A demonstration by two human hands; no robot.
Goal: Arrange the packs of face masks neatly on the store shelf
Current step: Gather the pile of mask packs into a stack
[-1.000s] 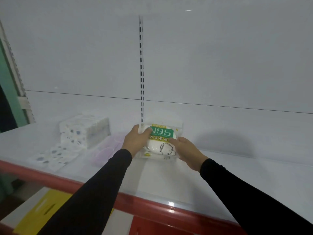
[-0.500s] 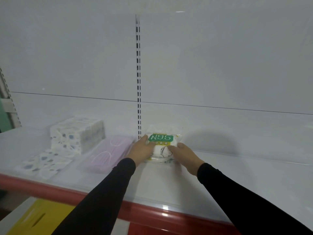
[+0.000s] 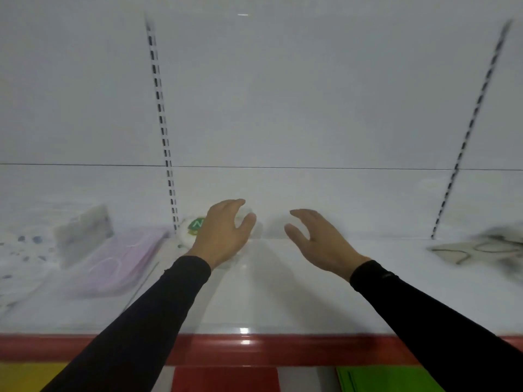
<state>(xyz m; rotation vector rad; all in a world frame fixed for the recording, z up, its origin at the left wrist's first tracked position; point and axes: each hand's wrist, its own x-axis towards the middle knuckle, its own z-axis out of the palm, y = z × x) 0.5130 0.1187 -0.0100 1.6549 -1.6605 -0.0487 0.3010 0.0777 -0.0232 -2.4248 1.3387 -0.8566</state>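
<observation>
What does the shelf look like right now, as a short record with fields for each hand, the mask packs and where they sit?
left hand: open, in front of the N95 pack, holding nothing
right hand: open, above the shelf, holding nothing
N95 pack: on the shelf at the back, mostly hidden by the left hand
purple mask pack: flat on the shelf, left of the N95 pack
patterned packs: far left, blurred
dark-strapped masks: far right, blurred
</observation>
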